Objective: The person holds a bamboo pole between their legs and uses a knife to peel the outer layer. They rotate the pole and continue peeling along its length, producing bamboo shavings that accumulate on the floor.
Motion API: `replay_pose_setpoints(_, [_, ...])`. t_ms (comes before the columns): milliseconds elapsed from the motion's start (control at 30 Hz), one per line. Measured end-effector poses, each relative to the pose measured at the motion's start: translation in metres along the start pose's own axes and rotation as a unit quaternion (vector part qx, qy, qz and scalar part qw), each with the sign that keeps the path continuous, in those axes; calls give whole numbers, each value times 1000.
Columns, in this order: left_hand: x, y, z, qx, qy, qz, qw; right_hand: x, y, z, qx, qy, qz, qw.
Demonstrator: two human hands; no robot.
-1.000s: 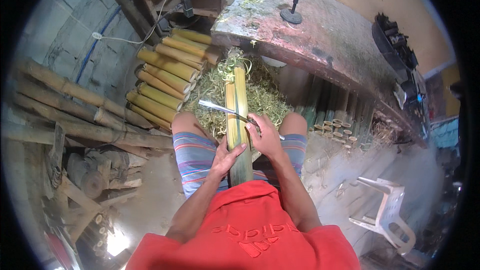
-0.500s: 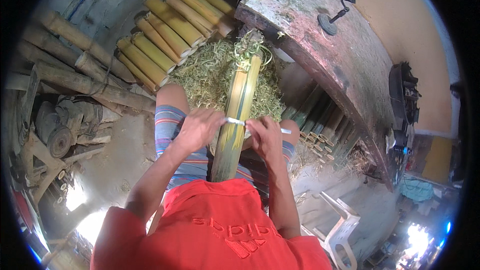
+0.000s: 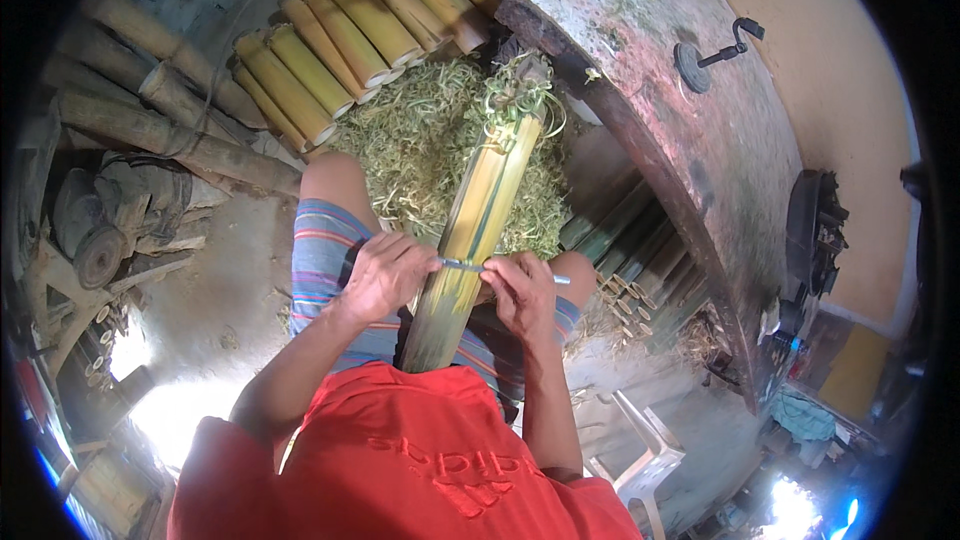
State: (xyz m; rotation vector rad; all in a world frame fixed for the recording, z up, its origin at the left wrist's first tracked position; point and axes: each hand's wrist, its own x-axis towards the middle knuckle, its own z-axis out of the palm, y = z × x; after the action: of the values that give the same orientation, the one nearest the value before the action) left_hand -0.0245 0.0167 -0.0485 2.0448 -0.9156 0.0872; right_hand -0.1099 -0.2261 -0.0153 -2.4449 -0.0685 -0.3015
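Observation:
A thick bamboo pole (image 3: 478, 205) slants up and away from between my knees. Its upper part is peeled to pale yellow with a dark green stripe, and its near end is still dull green. Across it lies a slim metal drawknife (image 3: 462, 265), touching the surface near the lower edge of the peeled part. My left hand (image 3: 388, 273) is closed around the drawknife's left end. On the other side, my right hand (image 3: 522, 292) grips it near the right end, where a silvery tip sticks out past the fingers. Curled green shavings (image 3: 520, 100) hang at the pole's far end.
Shavings (image 3: 410, 135) heap beyond my knees. Peeled bamboo lengths (image 3: 350, 30) lie in a row behind them. A stained worktable (image 3: 660, 70) curves along the right, with thin bamboo poles (image 3: 640, 265) under it. Old logs (image 3: 180, 145) sit left; a white plastic chair (image 3: 640, 450) stands lower right.
The drawknife and both hands have slid slightly along the pole toward me, and the blade has turned to a darker face. The whole view has shifted a little.

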Motion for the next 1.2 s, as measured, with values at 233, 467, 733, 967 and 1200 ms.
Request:
replay_pose_setpoints(233, [99,-50,28,-27,103,49,993,98,60,-8,61,19,-66,996])
replay_pose_setpoints(467, [178,-79,34,21,79,-9,997,175,96,-16,63,60,-31,996])
replay_pose_setpoints(733, [52,-22,12,18,70,39,997,54,33,-10,-65,-13,-43,997])
replay_pose_setpoints(967, [-44,26,-1,25,16,-36,999,-38,-24,0,-32,-57,37,997])
replay_pose_setpoints(1200, [22,-15,16,-6,64,10,998,27,10,-6,-20,-24,23,999])
